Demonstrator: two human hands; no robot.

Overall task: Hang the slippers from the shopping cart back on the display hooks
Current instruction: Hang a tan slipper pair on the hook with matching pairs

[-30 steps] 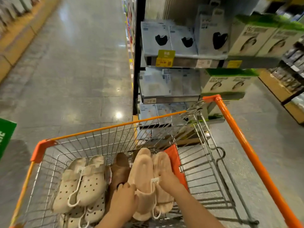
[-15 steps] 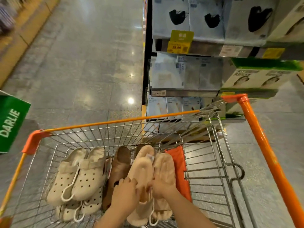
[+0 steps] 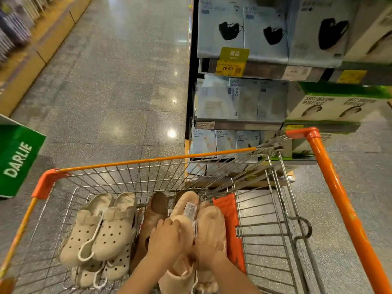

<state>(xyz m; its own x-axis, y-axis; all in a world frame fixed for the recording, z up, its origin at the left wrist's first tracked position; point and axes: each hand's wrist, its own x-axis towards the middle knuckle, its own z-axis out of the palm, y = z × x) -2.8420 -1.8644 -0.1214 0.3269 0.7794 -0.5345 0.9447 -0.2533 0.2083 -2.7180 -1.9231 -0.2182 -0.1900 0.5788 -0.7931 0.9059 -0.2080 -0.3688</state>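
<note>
Both hands gripped the pink plush slipper pair [image 3: 191, 225] inside the orange shopping cart [image 3: 148, 161]: left hand [image 3: 164, 240] over one upper, right hand [image 3: 204, 254] at the heels. The white hanger loop [image 3: 194, 281] dangled below and risked snagging the cart wire when lifted, possibly dragging the brown slippers [image 3: 156, 209] beside them.

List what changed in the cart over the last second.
The left hand slid up onto the pink slippers; the right hand shifted down their right side, both gripping the pair. The view neared the shelf. The cream clogs and brown slippers stayed put.
</note>
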